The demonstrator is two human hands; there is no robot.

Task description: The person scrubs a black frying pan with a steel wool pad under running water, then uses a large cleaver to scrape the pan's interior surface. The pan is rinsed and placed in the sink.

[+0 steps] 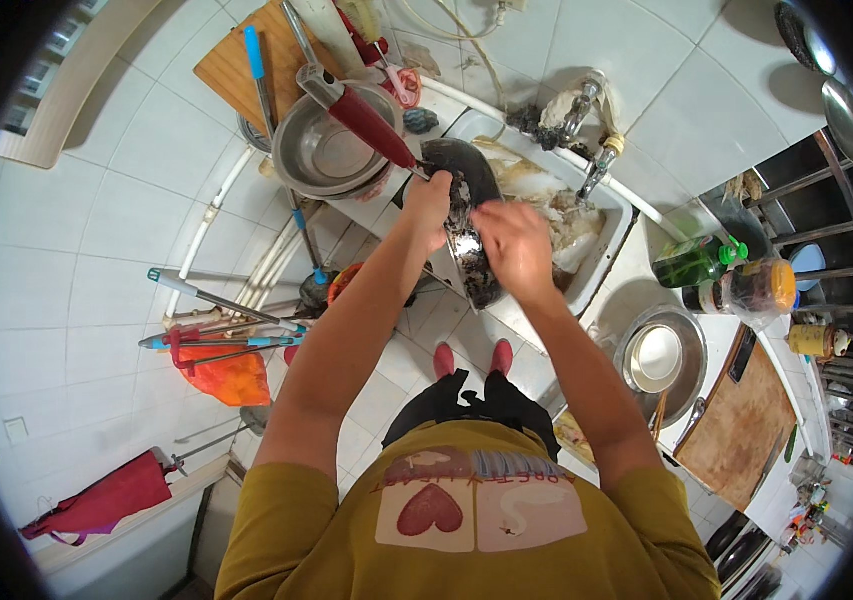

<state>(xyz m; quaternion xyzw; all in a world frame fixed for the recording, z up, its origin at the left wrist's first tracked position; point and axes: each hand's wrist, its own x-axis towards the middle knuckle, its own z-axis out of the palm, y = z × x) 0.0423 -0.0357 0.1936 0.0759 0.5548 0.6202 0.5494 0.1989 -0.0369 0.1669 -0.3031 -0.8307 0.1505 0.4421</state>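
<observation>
A blackened wok (pixel 465 159) is tipped up on its side at the left end of the white sink (pixel 616 241). Its red handle (pixel 372 126) points up and to the left. My left hand (pixel 428 208) grips the wok close to where the handle joins. My right hand (pixel 515 246), slightly blurred, presses curled fingers against the wok's surface; whether a scrubber is under them is hidden. Whitish suds and cloudy brownish water (pixel 570 225) show in the sink beyond my right hand.
Stacked metal basins (pixel 299 154) stand left of the sink, before a wooden board (pixel 228 71). A tap (pixel 597 176) reaches over the sink. Rightward are a green bottle (pixel 685 262), a basin (pixel 696 352) with white bowls (pixel 657 352), and a cutting board (pixel 741 427) with a knife (pixel 768 461).
</observation>
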